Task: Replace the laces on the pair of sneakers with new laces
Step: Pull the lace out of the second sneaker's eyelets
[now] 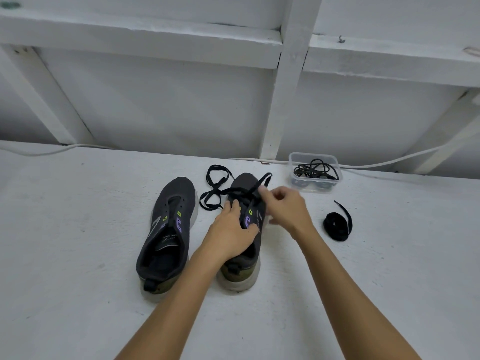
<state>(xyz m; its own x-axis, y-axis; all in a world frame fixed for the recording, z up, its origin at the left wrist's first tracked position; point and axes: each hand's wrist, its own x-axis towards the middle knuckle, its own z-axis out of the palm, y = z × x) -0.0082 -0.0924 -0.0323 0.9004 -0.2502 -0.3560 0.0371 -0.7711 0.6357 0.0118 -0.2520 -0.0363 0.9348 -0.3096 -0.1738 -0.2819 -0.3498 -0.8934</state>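
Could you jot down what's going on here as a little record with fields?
Left sneaker: no lace
Right sneaker: flat black lace partly threaded
Left hand: rests on right sneaker
Right hand: pinches the lace
Clear tub: thin black laces inside
Coiled black lace: on white surface, right of sneakers

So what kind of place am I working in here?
Probably a plain workshop or storage room, not a shop: a bare white painted table, a white braced timber wall behind, and a loose cable along it.
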